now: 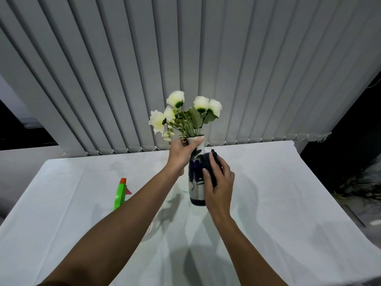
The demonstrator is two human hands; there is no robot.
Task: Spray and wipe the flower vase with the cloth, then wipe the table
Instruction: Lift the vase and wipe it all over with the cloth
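Vase point(195, 182) stands upright near the middle of the bench point(288, 203), white ceramic w/ dark blue flower pattern and a dark blue band at the base. White flowers point(181, 112) w/ green leaves stick up out of its mouth. Left hand point(181, 155) has its grip closed round the vase neck just under the rim, thumb across the front, fingers wrapped behind. Right hand point(219, 182) presses a dark cloth point(210, 164) flat against the right side of the vase body; grip is holding the cloth, fingers spread over it, thumb toward the front of the vase. Cloth is bunched, its top edge poking up above the fingers, roughly level w/ the vase shoulder. Both forearms are bare and reach in from the bottom edge. Spray bottle point(120, 193) sits on the bench to the left of the vase, well apart from it: green head, orange nozzle tip, pink trigger; its lower part is hidden behind the left forearm, so can't tell much about the body. Bench is covered w/ a white sheet, creased, shadows of arms and vase falling across it. Behind the bench hang grey vertical blinds point(185, 58) w/ a bead chain along the bottom. Dark area far right holds some foliage, too dim to make out.
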